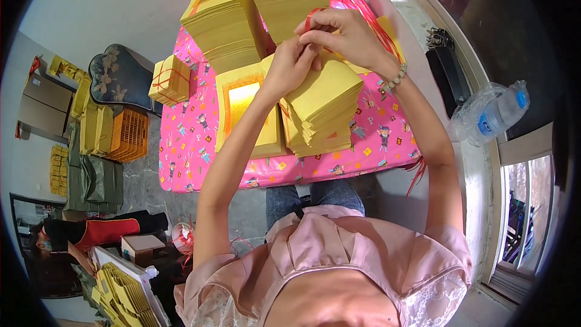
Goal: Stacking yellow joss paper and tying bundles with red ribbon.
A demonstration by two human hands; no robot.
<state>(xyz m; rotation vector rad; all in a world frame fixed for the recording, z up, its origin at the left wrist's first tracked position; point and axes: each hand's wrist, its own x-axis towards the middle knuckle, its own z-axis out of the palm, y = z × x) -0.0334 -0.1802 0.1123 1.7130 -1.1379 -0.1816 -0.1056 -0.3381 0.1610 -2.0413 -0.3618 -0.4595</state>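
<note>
Over a stack of yellow paper [324, 88] on the table, my two hands meet with their fingertips together. A red strip [309, 19] loops up at the fingers of my right hand [345, 39], which is closed on it. My left hand [292, 65] pinches at the same strip, its fingertips partly hidden. More of the red strip crosses the stack's left side, below my left wrist. Left of this stack lies another stack of yellow paper with an orange-bordered gold square [245, 98]. Two tall yellow paper stacks [227, 27] stand just behind.
A pink patterned cloth [200, 145] covers the table. A small tied yellow bundle [170, 80] sits at its left edge, and red strips [369, 18] trail at the back right. A plastic bottle [499, 115] lies on the windowsill. At lower left, another person [103, 230] bends beside yellow bundles.
</note>
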